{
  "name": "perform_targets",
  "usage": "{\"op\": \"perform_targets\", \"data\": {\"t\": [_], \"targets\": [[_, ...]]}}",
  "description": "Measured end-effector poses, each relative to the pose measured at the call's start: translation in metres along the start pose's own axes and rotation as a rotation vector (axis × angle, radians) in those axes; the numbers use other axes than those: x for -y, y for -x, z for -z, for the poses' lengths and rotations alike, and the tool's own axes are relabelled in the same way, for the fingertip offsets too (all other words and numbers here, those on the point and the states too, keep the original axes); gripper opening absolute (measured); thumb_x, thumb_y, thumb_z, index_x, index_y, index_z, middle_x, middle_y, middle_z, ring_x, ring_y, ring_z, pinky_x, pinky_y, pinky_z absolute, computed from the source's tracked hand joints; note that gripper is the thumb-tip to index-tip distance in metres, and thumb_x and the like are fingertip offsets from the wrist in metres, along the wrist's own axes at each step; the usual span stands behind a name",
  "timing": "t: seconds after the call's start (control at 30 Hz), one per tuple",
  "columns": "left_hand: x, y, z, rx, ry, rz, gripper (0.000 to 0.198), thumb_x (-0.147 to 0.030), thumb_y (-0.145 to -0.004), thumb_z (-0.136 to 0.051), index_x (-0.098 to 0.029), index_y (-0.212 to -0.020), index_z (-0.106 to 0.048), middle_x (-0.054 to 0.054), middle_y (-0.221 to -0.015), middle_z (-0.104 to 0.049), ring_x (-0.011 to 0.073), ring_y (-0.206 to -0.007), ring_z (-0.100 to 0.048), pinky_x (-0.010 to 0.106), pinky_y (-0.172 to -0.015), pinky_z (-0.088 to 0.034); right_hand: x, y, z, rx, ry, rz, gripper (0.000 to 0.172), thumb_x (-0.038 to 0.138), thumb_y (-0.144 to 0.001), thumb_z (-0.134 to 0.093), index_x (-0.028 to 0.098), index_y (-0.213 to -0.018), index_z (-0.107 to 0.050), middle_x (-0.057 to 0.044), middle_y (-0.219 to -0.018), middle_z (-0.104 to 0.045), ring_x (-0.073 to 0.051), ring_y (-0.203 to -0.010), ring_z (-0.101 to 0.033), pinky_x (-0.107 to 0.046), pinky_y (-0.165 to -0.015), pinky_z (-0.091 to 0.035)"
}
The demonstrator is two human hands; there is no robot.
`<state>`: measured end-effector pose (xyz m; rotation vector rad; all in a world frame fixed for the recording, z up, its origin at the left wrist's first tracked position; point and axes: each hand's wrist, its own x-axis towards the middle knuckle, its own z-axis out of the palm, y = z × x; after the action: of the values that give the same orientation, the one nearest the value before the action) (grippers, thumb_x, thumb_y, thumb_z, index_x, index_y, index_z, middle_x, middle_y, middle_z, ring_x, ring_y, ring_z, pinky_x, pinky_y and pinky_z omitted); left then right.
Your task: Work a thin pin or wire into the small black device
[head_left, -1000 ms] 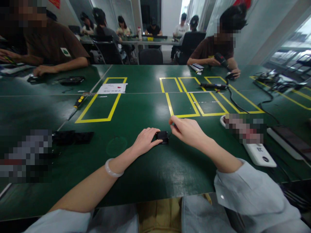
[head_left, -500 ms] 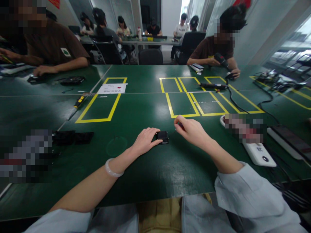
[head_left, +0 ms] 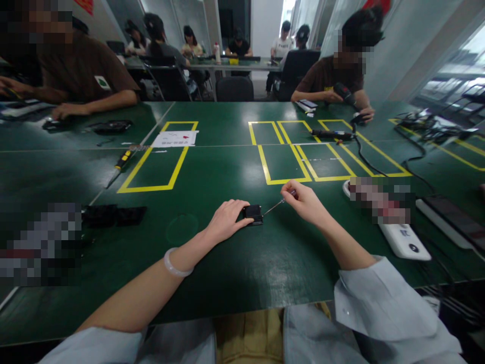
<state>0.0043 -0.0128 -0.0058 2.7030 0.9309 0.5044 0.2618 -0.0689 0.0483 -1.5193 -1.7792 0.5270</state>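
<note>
A small black box-like part lies on the green table in front of me. My left hand grips its left side between thumb and fingers. To the right, my right hand is closed round the handle of a thin screwdriver. The metal shaft points down and left, and its tip is at the right edge of the black part. Whether the tip touches the part is too small to tell.
A yellow-black screwdriver and a paper sheet lie ahead left. Black parts are at left. A white device, a phone and cables are at right. Two people sit across the table.
My right hand has moved a little to the right, away from the black part, and the screwdriver's shaft now shows clearly. My left hand and the black part have stayed in place.
</note>
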Motion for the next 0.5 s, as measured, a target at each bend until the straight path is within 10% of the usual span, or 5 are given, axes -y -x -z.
{"op": "perform_targets", "data": {"t": [0.5], "targets": [[-0.002,0.000,0.003,0.017,-0.002,0.009,0.040,-0.052,-0.093,-0.049,-0.019,-0.113,-0.053,0.007,-0.108,-0.063,0.0234,-0.094,-0.057,0.037,-0.081,-0.044,-0.029,0.004,-0.010,-0.026,-0.365,-0.199,0.019,0.039,-0.083,-0.056,0.020,-0.081,-0.054,0.007,-0.053,-0.044,-0.008,-0.047,-0.039,-0.024,-0.047,-0.030]]}}
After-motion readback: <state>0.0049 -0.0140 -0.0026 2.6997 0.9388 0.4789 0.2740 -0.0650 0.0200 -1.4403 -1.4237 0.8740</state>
